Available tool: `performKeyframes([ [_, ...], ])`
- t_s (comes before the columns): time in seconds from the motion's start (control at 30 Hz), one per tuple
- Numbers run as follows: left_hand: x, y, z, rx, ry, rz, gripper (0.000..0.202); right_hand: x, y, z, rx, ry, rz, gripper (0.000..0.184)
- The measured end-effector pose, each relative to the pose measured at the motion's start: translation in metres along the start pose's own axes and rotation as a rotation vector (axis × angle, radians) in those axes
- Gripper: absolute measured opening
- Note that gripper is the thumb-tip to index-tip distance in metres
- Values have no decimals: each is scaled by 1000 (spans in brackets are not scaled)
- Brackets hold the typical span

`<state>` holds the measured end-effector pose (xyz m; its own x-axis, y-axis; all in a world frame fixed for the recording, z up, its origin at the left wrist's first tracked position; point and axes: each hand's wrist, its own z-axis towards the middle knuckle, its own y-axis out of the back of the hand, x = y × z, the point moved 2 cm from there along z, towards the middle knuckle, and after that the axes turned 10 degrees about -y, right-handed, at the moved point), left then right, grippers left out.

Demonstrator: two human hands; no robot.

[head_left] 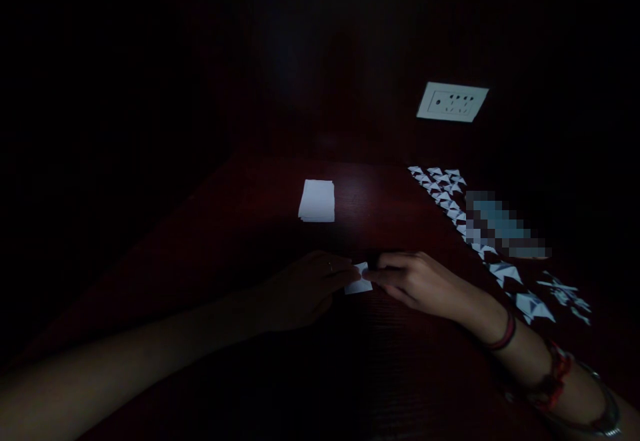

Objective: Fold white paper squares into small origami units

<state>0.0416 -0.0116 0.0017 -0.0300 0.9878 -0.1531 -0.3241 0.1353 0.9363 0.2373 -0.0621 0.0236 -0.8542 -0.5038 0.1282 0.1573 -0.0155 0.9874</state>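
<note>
A small white piece of paper (pixel 359 287) lies on the dark red table between my hands. My left hand (pixel 313 287), wearing a ring, comes in from the left in shadow and has its fingertips on the paper's left and upper part. From the other side my right hand (pixel 417 281) presses thumb and finger at the paper's right edge, its other fingers curled. Both sets of fingertips nearly meet on the paper and partly cover it. Beyond my hands rests a stack of white paper sheets (pixel 318 201).
Rows of folded white paper pieces (pixel 453 213) run along the right side. Beside them lie a blurred-out flat object (pixel 505 227) and a small heap of white paper scraps (pixel 565 295). A white socket panel (pixel 453 102) is on the wall behind. The surroundings are very dark.
</note>
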Motion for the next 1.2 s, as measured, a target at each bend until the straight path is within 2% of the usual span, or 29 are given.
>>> performKeyframes([
  [0.37,-1,2,0,17,-26,14,49,1,-1,0,2,8,-19,32],
  [0.9,-3,4,0,-2,-57,-8,47,1,5,-3,25,-13,-74,26],
  [1.07,-3,5,-1,-9,-63,-12,45,-7,5,-4,-23,-79,-55,26],
  [1.2,-4,5,-1,-24,-62,8,43,-8,5,-3,-45,-61,26,32],
])
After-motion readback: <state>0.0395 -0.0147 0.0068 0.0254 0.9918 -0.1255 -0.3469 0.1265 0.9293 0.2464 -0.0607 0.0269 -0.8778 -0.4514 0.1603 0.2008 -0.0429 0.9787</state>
